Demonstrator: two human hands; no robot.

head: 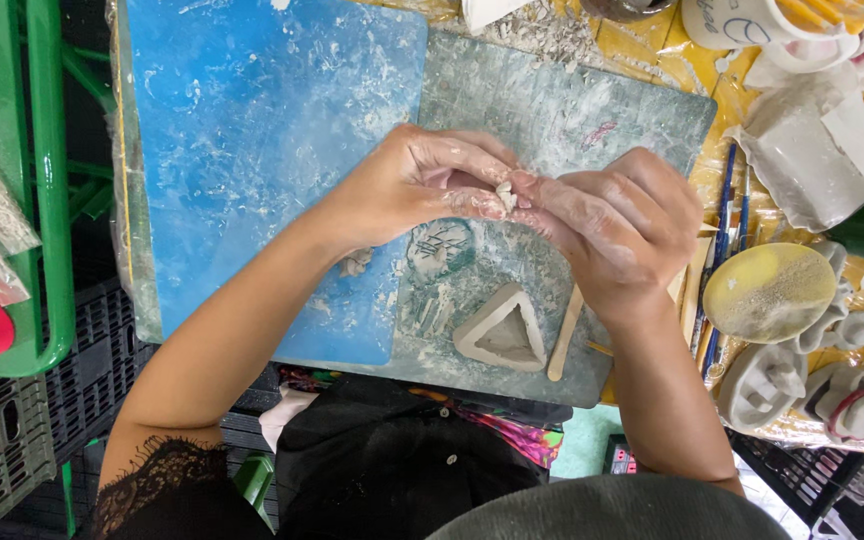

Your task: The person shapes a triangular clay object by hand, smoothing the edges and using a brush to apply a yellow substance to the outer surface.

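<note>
Head view: both hands' fingers [472, 200] pinch a pale, soft clay lump [504, 196].

A small lump of clay [503, 195] is pinched between the left hand [414, 185] and the right hand [617, 225], above a cutting mat [592, 120]. A triangular clay piece [502, 332] is set on the mat below the hands, with a wooden stick [564, 335] just to its right. A board [252, 130] is laid over the mat's left part. A round sponge [769, 292] is placed to the right.

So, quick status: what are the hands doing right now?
Left hand and right hand pinch a small clay lump together. Triangular clay dish and wooden stick lie below, clear of them.
</note>
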